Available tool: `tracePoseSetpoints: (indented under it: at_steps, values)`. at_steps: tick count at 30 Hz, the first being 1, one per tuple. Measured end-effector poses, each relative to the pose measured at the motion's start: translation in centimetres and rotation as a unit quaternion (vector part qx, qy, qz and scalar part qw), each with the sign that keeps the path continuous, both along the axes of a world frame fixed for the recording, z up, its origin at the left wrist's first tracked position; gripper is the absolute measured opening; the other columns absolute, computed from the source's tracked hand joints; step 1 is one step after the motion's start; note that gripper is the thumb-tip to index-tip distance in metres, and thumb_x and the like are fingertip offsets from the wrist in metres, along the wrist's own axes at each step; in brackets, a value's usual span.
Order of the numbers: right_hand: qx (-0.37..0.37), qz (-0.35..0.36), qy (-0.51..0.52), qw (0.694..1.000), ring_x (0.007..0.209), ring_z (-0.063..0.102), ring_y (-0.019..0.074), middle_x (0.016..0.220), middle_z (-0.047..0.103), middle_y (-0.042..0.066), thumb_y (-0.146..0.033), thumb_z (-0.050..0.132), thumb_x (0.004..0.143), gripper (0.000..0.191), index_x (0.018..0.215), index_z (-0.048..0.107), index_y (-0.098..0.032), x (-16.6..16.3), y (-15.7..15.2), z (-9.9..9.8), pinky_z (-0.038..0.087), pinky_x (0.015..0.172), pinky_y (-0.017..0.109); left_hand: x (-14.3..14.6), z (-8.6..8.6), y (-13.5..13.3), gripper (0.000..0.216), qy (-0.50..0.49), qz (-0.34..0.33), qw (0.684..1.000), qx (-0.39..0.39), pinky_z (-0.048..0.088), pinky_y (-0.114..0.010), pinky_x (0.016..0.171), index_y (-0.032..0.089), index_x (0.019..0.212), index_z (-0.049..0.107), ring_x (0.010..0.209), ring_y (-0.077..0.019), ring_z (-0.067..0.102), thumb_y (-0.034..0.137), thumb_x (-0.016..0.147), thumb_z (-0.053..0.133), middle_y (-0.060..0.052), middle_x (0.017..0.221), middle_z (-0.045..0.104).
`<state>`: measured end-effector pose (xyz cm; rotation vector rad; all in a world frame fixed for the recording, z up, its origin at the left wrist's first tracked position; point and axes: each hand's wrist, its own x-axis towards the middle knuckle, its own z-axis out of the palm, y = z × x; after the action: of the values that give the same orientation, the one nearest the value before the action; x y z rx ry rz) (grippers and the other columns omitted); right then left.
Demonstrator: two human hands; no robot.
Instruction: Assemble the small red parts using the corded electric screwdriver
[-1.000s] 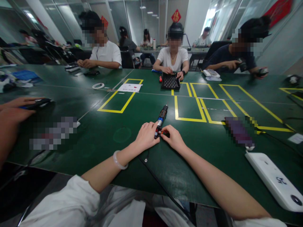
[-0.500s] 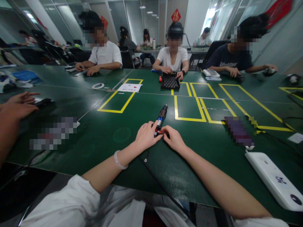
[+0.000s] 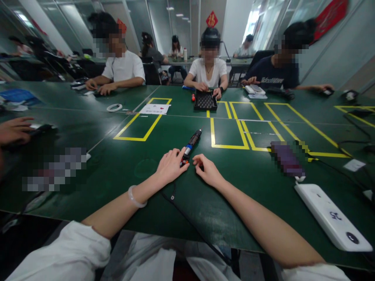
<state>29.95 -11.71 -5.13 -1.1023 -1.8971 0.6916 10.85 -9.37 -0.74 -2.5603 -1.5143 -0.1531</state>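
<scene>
A slim dark pen-shaped tool with a blue band, which looks like an electric screwdriver (image 3: 192, 143), lies slanted on the green table with its tip pointing away from me. My left hand (image 3: 171, 166) covers its near end, thumb and fingers around it. Small red and orange parts show between thumb and index finger; the rest of that end is hidden. Just to the right, apart from the tool, is my right hand (image 3: 209, 171). Its fingers are loosely curled with a gap at the thumb, and nothing is visible in them. A black cord (image 3: 187, 217) runs below my hands toward the table edge.
At right lie a white power bank (image 3: 332, 216) and a blurred purple object (image 3: 287, 159). Yellow tape outlines (image 3: 231, 146) mark the table (image 3: 234, 210). Ahead, a person handles a black tray (image 3: 205, 100); co-workers sit on both sides. Another person's hand (image 3: 14, 130) is at left.
My right hand has come away from the tool, leaving a gap. My left hand stays on it. The view has shifted a little to the right.
</scene>
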Motion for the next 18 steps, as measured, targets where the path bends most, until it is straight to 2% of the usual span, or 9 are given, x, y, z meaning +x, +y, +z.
tracePoseSetpoints:
  at_steps: [5,18]
  values:
    - [-0.009,-0.001,-0.008,1.000,0.079,0.060,0.0147,0.093,0.064,0.002,-0.009,0.047,0.082,0.030,0.110,0.050,-0.020,0.1,0.0,0.1,0.047,0.078,0.030,-2.8,0.3,0.8,0.064,0.011,0.028,0.999,-0.011,0.042,-0.036,0.082,0.020,0.147,0.031,0.101,-0.0273,0.051,0.053,0.092,0.041,-0.013,0.119,0.051]
    - [-0.017,-0.003,-0.024,1.000,0.081,0.062,0.0153,0.090,0.066,0.002,-0.009,0.049,0.083,0.028,0.109,0.052,-0.020,0.0,0.0,0.7,0.047,0.078,0.030,-13.2,0.4,5.7,0.071,-0.004,0.198,0.977,-0.076,0.043,-0.045,0.089,0.018,0.148,0.030,0.113,-0.0362,0.049,0.060,0.090,0.032,-0.019,0.130,0.045]
